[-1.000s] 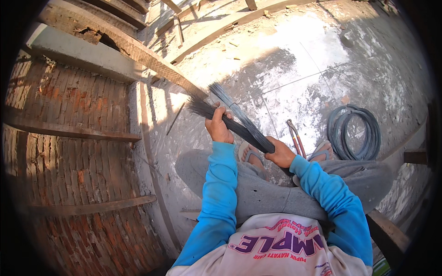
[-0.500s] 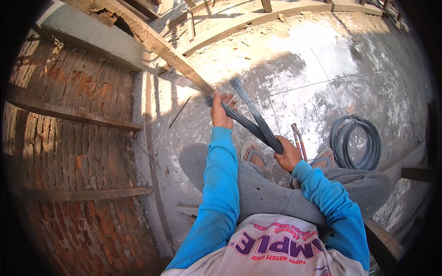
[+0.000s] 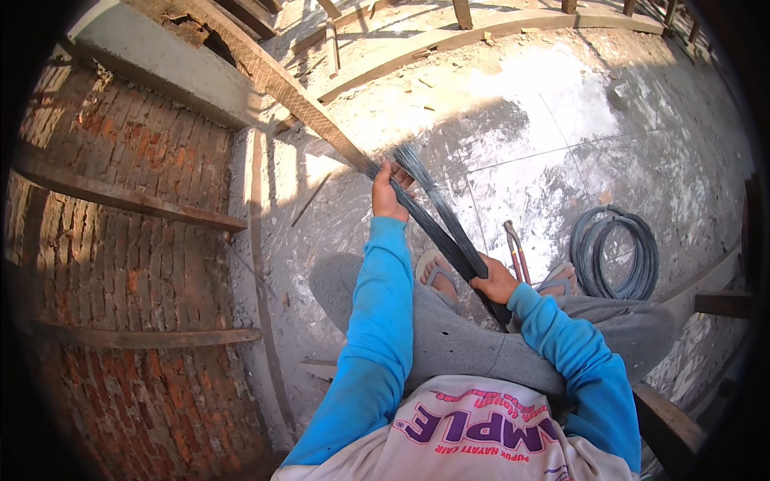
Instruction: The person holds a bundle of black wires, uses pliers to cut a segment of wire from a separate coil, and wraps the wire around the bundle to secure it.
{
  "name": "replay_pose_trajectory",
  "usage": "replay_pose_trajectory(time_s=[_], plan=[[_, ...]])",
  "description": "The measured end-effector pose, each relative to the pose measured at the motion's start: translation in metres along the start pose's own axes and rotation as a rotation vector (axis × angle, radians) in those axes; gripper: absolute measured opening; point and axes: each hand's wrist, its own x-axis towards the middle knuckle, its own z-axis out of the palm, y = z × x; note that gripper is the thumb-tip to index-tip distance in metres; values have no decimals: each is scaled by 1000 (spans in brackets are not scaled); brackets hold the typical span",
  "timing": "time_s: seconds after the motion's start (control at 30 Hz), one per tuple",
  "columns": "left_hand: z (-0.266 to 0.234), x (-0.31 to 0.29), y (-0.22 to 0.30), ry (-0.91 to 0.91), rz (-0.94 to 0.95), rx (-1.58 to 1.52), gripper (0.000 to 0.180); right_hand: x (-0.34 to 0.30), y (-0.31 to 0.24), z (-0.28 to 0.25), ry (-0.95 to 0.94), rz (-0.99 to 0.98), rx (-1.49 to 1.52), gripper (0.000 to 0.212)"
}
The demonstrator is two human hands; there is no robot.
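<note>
1. In head view, our right hand [image 3: 496, 282] grasps the dark wire bundle [image 3: 470, 258] near where it forks.
2. One part reaches our left hand [image 3: 391, 191]; its grip we cannot tell.
3. Wire coil [image 3: 587, 260] lies near the floor's [image 3: 513, 188] right edge.

Wooden battens [image 3: 144, 335] cross the brickwork [image 3: 144, 276] at left, near a slanting timber [image 3: 297, 96] and a white-streaked floor [image 3: 513, 192]

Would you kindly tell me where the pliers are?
In the head view, right of centre, the pliers lie on the floor beyond the right hand, left of the coil.
</note>
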Motion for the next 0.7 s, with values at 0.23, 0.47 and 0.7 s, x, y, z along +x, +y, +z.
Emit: replay_pose_trajectory(time_s=[0.23, 0.47, 0.7], plan=[[29, -24, 23, -60, 87, -275, 39, 1, -15, -9, -50, -68, 70, 63], [4, -12, 20, -480, 21, -343, 52, 4, 0, -8, -104, -150, 25, 59], [12, -30, 32, -800, 116, -386, 53, -2, -10, -7, -186, -193, 183, 61]])
